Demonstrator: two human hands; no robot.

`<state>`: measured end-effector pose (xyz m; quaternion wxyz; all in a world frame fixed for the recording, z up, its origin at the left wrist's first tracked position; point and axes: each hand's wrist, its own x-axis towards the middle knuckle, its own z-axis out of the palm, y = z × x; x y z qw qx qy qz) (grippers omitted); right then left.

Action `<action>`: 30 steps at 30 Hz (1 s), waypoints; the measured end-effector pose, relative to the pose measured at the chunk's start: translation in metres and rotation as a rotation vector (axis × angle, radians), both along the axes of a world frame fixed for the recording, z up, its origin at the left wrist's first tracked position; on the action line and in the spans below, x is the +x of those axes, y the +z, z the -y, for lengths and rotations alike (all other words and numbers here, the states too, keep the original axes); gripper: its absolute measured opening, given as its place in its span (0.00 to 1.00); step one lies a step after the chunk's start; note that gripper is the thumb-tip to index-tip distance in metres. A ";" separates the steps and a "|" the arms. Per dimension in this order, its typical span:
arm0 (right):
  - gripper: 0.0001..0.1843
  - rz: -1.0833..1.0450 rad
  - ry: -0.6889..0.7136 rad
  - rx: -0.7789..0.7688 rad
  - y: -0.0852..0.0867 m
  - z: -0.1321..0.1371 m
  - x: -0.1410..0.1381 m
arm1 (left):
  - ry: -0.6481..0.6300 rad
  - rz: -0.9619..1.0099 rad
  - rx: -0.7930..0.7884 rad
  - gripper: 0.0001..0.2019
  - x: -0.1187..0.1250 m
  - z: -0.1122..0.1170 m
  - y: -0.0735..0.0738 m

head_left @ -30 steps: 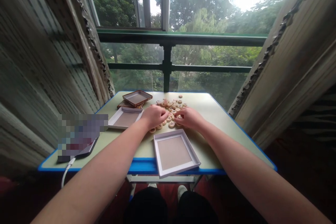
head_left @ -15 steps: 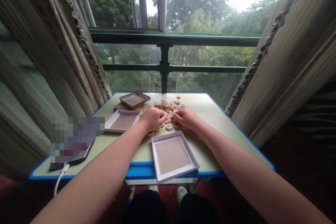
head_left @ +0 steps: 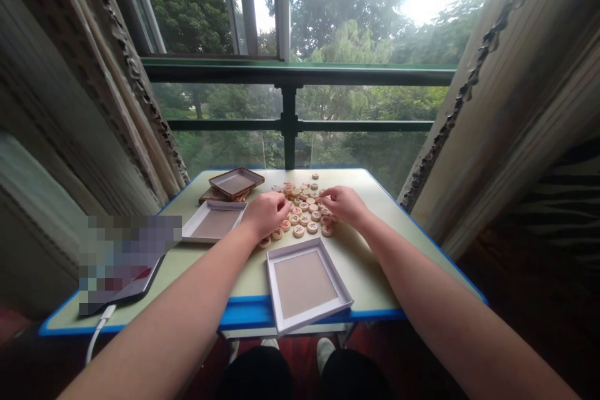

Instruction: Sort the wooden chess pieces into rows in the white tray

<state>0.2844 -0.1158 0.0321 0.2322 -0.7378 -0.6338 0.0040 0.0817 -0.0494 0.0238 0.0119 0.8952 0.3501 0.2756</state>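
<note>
Both hands [head_left: 267, 214] [head_left: 345, 205] palm-down over discs [head_left: 304, 220]

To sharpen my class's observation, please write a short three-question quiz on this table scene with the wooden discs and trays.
1. True or false: the white square cardboard tray nearest the person has nothing inside.
2. Where on the green-topped, blue-edged table is the brown shallow square tray? A far left corner; B right edge; C near edge.
3. What do the left hand and right hand both touch?
Key: 1 true; 2 A; 3 the round pale wooden discs.
</note>
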 end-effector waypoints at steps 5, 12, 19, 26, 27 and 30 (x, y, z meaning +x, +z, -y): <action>0.15 0.032 0.041 -0.036 -0.004 -0.001 -0.014 | -0.009 0.006 0.003 0.16 0.001 0.001 0.001; 0.14 -0.072 0.008 -0.074 -0.009 -0.006 -0.012 | -0.030 -0.002 0.021 0.16 0.001 0.003 0.002; 0.17 -0.050 0.098 -0.045 -0.012 -0.008 -0.013 | -0.020 -0.022 0.016 0.16 0.001 0.003 0.001; 0.15 0.032 -0.034 0.073 -0.012 -0.009 -0.003 | -0.028 -0.037 0.040 0.17 0.000 0.003 0.001; 0.16 0.063 -0.048 0.088 -0.012 -0.009 -0.001 | -0.029 -0.037 0.039 0.17 0.000 0.004 0.001; 0.16 0.126 -0.028 0.036 -0.014 -0.011 0.004 | -0.030 -0.047 0.032 0.17 0.001 0.005 0.002</action>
